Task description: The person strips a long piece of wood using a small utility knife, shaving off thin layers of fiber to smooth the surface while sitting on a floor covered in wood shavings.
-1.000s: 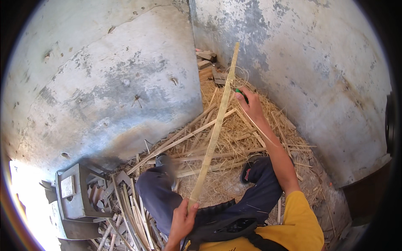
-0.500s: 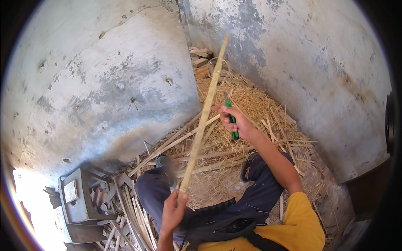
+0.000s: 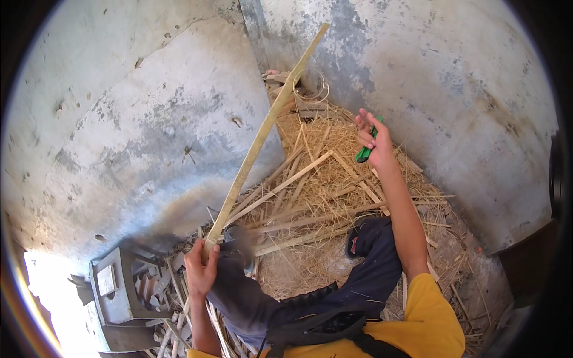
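Note:
My left hand (image 3: 200, 271) grips the lower end of a long, flat bamboo strip (image 3: 253, 149), thumb on its face. The strip slants up and to the right, bending slightly near its top, its far end in front of the wall. My right hand (image 3: 381, 143) is raised over the straw, apart from the strip. Its palm holds a green utility knife (image 3: 364, 153), with some fingers stretched out. The blade is hidden behind the fingers. A thin curled loop of bamboo (image 3: 325, 90) shows beside the strip's upper part.
A heap of straw-like shavings (image 3: 340, 161) fills the corner between two worn walls, with loose strips (image 3: 292, 179) on it. Bricks (image 3: 276, 77) lie behind. At left stands a grey metal frame (image 3: 122, 286) among wood scraps. My bent legs (image 3: 373, 262) are close by.
My left hand has moved left and up, carrying the strip's lower end along. My right hand, with the knife, has moved right and up, away from the strip.

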`<state>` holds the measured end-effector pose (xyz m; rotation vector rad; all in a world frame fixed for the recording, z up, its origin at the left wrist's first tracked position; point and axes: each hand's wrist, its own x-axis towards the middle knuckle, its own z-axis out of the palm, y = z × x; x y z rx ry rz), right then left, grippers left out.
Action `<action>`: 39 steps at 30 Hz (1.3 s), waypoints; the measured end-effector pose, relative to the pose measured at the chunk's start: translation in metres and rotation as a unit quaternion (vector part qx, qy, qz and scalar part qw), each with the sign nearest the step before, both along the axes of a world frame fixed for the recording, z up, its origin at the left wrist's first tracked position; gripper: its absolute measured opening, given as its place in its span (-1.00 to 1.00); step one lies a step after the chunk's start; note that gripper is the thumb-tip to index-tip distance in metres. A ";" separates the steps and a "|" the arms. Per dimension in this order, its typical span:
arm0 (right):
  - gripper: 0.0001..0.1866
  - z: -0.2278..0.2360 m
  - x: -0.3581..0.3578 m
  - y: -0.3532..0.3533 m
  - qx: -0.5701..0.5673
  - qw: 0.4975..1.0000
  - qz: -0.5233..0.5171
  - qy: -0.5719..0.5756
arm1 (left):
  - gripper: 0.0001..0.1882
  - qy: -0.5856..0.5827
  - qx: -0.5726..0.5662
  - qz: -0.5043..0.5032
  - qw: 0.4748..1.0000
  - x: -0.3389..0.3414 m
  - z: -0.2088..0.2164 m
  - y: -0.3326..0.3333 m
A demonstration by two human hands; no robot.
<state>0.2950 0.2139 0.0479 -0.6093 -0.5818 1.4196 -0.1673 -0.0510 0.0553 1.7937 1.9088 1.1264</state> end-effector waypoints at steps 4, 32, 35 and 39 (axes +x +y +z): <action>-0.47 0.031 -0.006 -0.022 0.047 0.996 0.059 -0.037 | -0.73 0.014 -0.009 -0.047 0.999 -0.028 -0.018 0.017; -0.73 0.014 -0.113 -0.071 0.028 0.955 -0.036 -0.293 | -0.47 0.002 -0.008 -0.190 0.982 0.090 0.052 0.132; -0.73 0.021 -0.120 -0.077 0.057 0.947 -0.051 -0.311 | -0.42 -0.050 -0.062 -0.183 0.980 0.124 0.058 0.142; -0.73 0.021 -0.118 -0.080 0.081 0.923 -0.044 -0.373 | -0.34 -0.091 -0.077 -0.199 0.973 0.135 0.021 0.163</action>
